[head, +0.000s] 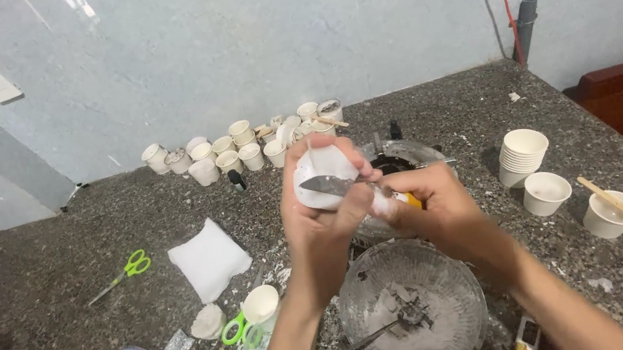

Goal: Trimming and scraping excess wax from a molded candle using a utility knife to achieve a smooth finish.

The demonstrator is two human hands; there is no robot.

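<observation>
Two hands are working together above the wax-crusted bowl [413, 310]: the left hand [321, 214] is gripping a white wax block [323, 173] in curled fingers, while the right hand [435, 203] is clenching a yellow-handled knife [345, 186], its blade lying across the block. Shaving seems underway; the coming stroke probably needs steady pressure, edge angled away from the left fingertips.

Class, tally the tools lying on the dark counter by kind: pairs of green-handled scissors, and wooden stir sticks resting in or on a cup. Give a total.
Green-handled scissors: 2, one pair left, one pair by a cup
Wooden stir sticks: 2, right cup, back row
Total: 4
</observation>
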